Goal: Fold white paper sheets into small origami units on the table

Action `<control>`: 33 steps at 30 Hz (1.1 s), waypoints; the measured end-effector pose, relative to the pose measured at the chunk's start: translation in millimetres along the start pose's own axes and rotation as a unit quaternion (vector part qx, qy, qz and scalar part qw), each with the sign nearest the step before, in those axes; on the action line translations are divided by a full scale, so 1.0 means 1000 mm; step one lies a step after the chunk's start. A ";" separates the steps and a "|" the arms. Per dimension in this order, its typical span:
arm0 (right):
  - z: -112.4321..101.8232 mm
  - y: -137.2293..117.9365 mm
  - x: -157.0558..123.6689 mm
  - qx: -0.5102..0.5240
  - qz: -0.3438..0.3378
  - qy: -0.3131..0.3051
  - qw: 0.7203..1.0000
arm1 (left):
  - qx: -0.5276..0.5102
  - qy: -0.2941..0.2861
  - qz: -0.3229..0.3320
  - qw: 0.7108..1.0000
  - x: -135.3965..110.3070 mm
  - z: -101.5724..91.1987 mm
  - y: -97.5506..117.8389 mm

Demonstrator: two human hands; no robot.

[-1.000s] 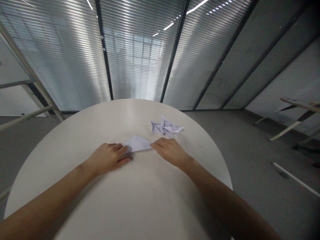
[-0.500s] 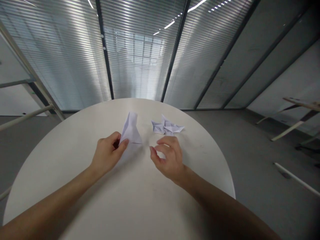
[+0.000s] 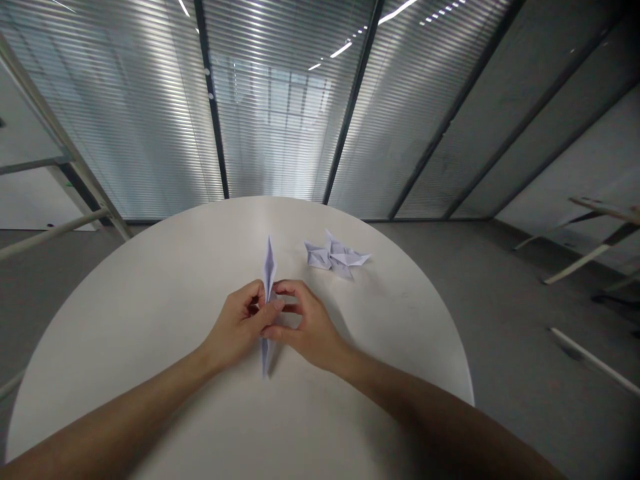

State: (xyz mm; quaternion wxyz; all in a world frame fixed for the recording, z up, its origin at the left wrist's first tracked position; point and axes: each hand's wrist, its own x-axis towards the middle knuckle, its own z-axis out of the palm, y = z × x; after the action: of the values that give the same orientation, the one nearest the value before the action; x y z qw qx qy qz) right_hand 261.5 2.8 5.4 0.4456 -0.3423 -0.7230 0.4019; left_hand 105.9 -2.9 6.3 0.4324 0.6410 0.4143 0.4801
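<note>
A folded sheet of white paper (image 3: pixel 269 263) stands on edge above the table, seen nearly edge-on, with one tip pointing away and the other toward me. My left hand (image 3: pixel 243 319) pinches its middle from the left, thumb across the near side. On the other side, my right hand (image 3: pixel 305 323) has its fingers and thumb closed in on the same paper, and the fingertips of both hands meet there. My fingers cover the middle of the paper. Beyond my right hand lies a folded paper piece with several points (image 3: pixel 333 255), touched by neither hand.
The round white table (image 3: pixel 150 293) fills the area under my arms. Behind it rises a glass wall with blinds (image 3: pixel 280 133). A pale metal frame (image 3: pixel 75 223) stands at the left, and another table (image 3: pixel 605 210) is at the far right.
The paper has come nearer and turned from its broad face to edge-on. My right hand has moved left, from empty beside the pointed paper piece, onto the folded sheet.
</note>
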 end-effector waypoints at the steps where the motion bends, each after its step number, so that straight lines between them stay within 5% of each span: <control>1: 0.000 0.000 0.000 0.028 0.009 -0.011 1.000 | -0.017 -0.007 -0.007 1.000 0.000 0.000 -0.002; 10: -0.001 0.005 -0.001 0.115 0.062 -0.036 0.991 | -0.082 -0.050 -0.045 0.994 0.004 -0.004 -0.013; 15: -0.001 0.005 0.000 0.107 0.046 -0.019 0.993 | -0.001 -0.064 -0.006 0.998 0.005 -0.005 -0.009; 20: 0.001 -0.003 0.001 0.036 0.055 0.042 0.997 | 0.166 -0.009 0.095 0.982 0.001 -0.006 0.003; 27: -0.005 -0.005 0.004 -0.044 0.039 0.112 0.992 | 0.267 0.040 0.197 0.943 -0.002 -0.008 0.016; 33: -0.011 -0.004 0.004 -0.084 0.012 0.189 0.978 | 0.305 0.156 0.175 0.923 -0.001 -0.011 0.018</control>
State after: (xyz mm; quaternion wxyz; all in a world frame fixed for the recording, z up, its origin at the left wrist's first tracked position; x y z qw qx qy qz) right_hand 269.8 8.0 13.7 0.5391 -0.4564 -0.6529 0.2733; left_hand 97.3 -7.0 25.2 0.0548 0.7211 0.4841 0.4926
